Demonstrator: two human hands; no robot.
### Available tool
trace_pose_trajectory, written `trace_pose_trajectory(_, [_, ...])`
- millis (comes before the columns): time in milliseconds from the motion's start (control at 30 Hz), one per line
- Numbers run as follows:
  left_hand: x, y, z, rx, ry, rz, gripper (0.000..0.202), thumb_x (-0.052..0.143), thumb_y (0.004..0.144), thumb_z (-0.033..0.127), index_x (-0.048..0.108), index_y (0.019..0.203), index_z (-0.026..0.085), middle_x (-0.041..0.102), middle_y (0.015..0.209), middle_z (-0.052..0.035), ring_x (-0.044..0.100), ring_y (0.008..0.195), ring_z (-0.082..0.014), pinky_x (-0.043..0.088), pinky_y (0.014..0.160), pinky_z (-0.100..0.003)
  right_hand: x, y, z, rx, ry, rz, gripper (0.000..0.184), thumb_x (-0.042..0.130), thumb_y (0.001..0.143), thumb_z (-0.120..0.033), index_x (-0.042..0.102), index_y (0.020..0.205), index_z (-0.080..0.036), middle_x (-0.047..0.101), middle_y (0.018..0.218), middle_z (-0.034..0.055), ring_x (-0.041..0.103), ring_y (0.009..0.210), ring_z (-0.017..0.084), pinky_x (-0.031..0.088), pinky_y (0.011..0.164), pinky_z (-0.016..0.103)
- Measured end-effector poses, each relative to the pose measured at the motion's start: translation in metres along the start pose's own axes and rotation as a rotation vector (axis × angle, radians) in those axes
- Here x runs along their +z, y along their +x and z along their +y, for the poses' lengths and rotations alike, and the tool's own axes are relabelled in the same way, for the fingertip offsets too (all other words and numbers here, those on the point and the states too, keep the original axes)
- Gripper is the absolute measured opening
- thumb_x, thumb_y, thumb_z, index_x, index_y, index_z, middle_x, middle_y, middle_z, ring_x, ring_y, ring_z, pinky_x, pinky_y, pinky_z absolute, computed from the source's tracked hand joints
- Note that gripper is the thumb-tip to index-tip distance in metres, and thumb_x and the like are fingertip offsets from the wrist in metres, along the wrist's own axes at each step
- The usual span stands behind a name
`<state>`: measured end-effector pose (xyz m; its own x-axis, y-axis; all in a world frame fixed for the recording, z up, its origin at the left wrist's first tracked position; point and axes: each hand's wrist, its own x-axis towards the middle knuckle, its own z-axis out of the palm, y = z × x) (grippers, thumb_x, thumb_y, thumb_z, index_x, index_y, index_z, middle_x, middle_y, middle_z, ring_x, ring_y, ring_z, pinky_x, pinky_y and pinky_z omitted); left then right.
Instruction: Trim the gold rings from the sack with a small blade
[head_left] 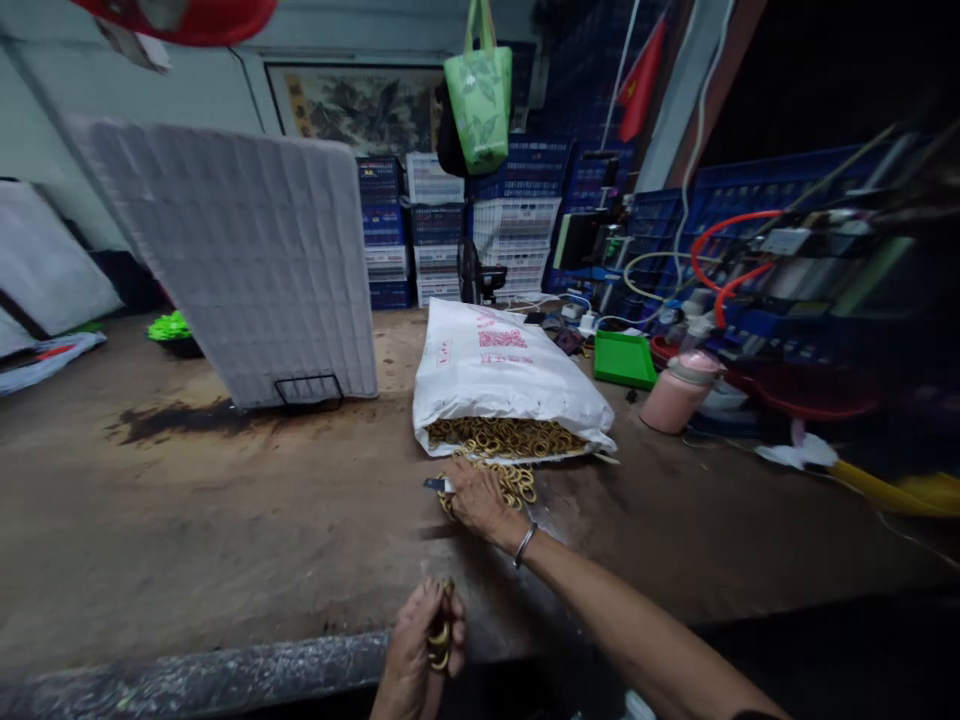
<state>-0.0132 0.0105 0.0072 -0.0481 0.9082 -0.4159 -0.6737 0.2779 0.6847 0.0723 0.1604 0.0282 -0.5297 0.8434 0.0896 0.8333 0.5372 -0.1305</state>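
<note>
The top edge is cropping a red object at upper left; mid-frame, the right hand is partly hiding rings.

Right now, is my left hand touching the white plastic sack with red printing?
Apart: the head view shows brown tabletop between the left hand, curled around brass-coloured metal rings, and the white plastic sack farther back.

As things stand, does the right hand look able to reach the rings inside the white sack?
Probably yes: the open mouth of the white sack faces the right hand, and only loose rings seem to lie between. The dark-tipped object apparently in that hand might hinder grasping.
</note>
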Motion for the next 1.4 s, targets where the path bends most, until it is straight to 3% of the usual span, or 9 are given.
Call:
trace_pose_trajectory(133, [-0.012,0.015,-0.008,0.038,-0.017,-0.005,0.038,0.068,0.056,0.048,0.050,0.062,0.015,0.060,0.056,-0.0016,0.045,0.033,-0.0061,0.024,0.027,-0.016,0.008,0.029,-0.008,-0.021,-0.101,-0.093,0.026,0.043,0.079,-0.018,0.054,0.103,-0.018,0.057,0.104,0.0093,0.055,0.087,0.019,0.035,0.070,0.026])
trace_pose_trajectory(267, [-0.022,0.031,-0.012,0.044,-0.122,-0.040,0.039,0.071,0.049,0.044,0.045,0.061,0.019,0.058,0.045,0.0020,0.043,0.026,-0.0076,0.020,0.026,-0.016,0.012,0.048,-0.013,-0.050,-0.143,-0.125,0.021,0.044,0.077,-0.010,0.060,0.089,-0.011,0.063,0.086,0.0135,0.060,0.075,0.021,0.035,0.062,0.026])
trace_pose_trajectory(400, [-0.026,0.037,-0.015,0.023,-0.161,-0.117,0.033,0.072,0.048,0.032,0.051,0.069,0.017,0.061,0.046,0.0010,0.049,0.032,-0.0093,0.023,0.033,-0.017,0.018,0.052,-0.011,-0.068,-0.171,-0.110,0.022,0.042,0.077,-0.010,0.061,0.089,-0.012,0.065,0.083,0.0131,0.061,0.074,0.020,0.035,0.060,0.024])
trace_pose_trajectory(600, [-0.026,0.039,-0.015,0.076,-0.304,-0.046,0.029,0.072,0.045,0.032,0.055,0.059,0.013,0.061,0.048,-0.0020,0.053,0.036,-0.0105,0.024,0.035,-0.018,0.021,0.048,-0.007,-0.081,-0.157,-0.075,0.026,0.042,0.074,-0.011,0.062,0.089,-0.018,0.066,0.077,0.0084,0.061,0.069,0.017,0.035,0.059,0.022])
trace_pose_trajectory(767, [-0.030,0.037,-0.008,0.071,-0.357,-0.031,0.032,0.075,0.049,0.035,0.051,0.057,0.015,0.062,0.061,-0.0041,0.056,0.049,-0.0122,0.028,0.036,-0.018,0.020,0.031,-0.013,-0.138,-0.011,-0.069,0.033,0.040,0.069,-0.010,0.059,0.094,-0.020,0.066,0.076,0.0081,0.061,0.072,0.020,0.038,0.061,0.025])
trace_pose_trajectory(933, [-0.022,0.034,-0.005,0.123,-0.298,0.180,0.043,0.072,0.046,0.049,0.045,0.059,0.018,0.051,0.051,0.0027,0.044,0.038,-0.0071,0.022,0.029,-0.016,0.021,-0.004,-0.018,-0.168,0.360,-0.053,0.024,0.036,0.073,-0.020,0.056,0.085,-0.024,0.064,0.070,0.0033,0.060,0.066,0.017,0.041,0.059,0.024])
trace_pose_trajectory(1033, [-0.013,0.028,-0.003,0.193,-0.166,0.272,0.048,0.065,0.049,0.059,0.044,0.063,0.019,0.045,0.043,0.0064,0.035,0.031,-0.0046,0.020,0.027,-0.016,0.023,-0.027,-0.018,-0.156,0.469,-0.074,0.023,0.036,0.071,-0.024,0.055,0.082,-0.026,0.065,0.072,0.0031,0.061,0.066,0.018,0.042,0.060,0.024])
trace_pose_trajectory(1233, [-0.003,0.018,0.000,0.210,0.144,0.231,0.052,0.057,0.050,0.069,0.044,0.062,0.019,0.039,0.035,0.0080,0.027,0.026,-0.0037,0.016,0.028,-0.018,0.028,-0.053,-0.019,-0.130,0.558,-0.122,0.019,0.037,0.070,-0.028,0.054,0.080,-0.027,0.065,0.072,0.0046,0.060,0.066,0.019,0.042,0.060,0.025])
trace_pose_trajectory(1400, [-0.002,0.013,-0.005,0.344,0.250,0.215,0.039,0.058,0.063,0.055,0.044,0.056,0.018,0.039,0.040,0.0073,0.031,0.034,-0.0051,0.026,0.036,-0.019,0.031,-0.062,-0.020,-0.034,0.782,-0.092,0.029,0.035,0.077,-0.046,0.049,0.066,-0.022,0.057,0.060,0.0032,0.052,0.057,0.016,0.041,0.055,0.024])
